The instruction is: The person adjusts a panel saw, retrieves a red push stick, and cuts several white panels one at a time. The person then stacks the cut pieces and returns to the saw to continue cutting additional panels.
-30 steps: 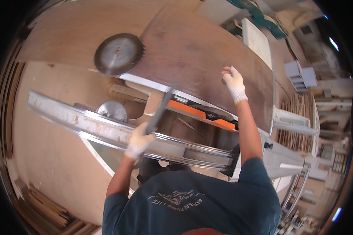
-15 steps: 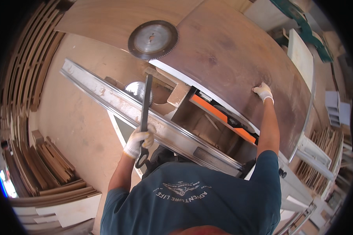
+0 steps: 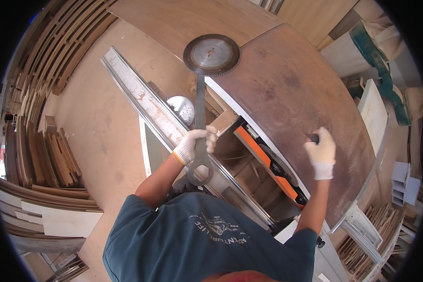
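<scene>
My left hand, in a white knit glove, is wrapped round the shank of a long flat dark wrench. Its ring end hangs near my waist; the far end reaches up to the rim of a toothed circular saw blade lying on the brown tabletop. I cannot tell whether they touch. Over the tabletop at the right, my gloved right hand is closed on a small dark piece, mostly hidden by the fingers. A second, shiny saw blade stands partly visible in the opening.
A long aluminium rail dusted with sawdust crosses before me. Beyond it lies an open machine cavity with an orange strip along its side. Stacked boards stand at the left, more wood strips at the lower right.
My right hand has risen from the tabletop with a small dark piece in it. The wrench has swung more upright and shifted right with my left hand. The whole view has turned.
</scene>
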Motion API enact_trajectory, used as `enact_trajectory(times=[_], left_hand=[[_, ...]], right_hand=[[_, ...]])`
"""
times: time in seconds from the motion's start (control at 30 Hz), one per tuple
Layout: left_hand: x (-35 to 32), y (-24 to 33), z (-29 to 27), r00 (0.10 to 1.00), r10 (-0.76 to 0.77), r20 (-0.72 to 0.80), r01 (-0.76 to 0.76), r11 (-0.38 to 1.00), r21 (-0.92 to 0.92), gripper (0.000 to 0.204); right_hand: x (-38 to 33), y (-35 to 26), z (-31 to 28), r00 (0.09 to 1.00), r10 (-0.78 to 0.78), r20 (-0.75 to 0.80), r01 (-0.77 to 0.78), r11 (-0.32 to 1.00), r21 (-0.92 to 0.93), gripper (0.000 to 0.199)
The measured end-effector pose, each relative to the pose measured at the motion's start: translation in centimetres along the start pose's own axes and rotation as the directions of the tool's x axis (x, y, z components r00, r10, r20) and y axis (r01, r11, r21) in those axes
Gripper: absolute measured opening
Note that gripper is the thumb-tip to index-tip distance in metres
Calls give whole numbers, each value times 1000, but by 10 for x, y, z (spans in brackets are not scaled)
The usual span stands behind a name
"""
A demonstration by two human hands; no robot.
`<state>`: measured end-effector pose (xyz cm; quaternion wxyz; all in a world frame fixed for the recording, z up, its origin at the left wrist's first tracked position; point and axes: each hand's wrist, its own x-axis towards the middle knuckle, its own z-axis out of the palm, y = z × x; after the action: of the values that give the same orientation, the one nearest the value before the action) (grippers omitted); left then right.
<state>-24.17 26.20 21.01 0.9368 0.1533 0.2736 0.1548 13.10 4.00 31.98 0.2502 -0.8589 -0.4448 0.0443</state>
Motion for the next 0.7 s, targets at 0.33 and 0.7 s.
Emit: enact_trajectory(times=[0.33,0.7], left_hand=[[13,40,-60,969,10,246,84,926,-367,25],[-160,252,-281,899,248,-362,-239,968,69,10]], right_hand=[[-35,-219,174,774,-633,1,571,698,433,21],[175,-310,476,676,420,605,-316,-576,754,54]])
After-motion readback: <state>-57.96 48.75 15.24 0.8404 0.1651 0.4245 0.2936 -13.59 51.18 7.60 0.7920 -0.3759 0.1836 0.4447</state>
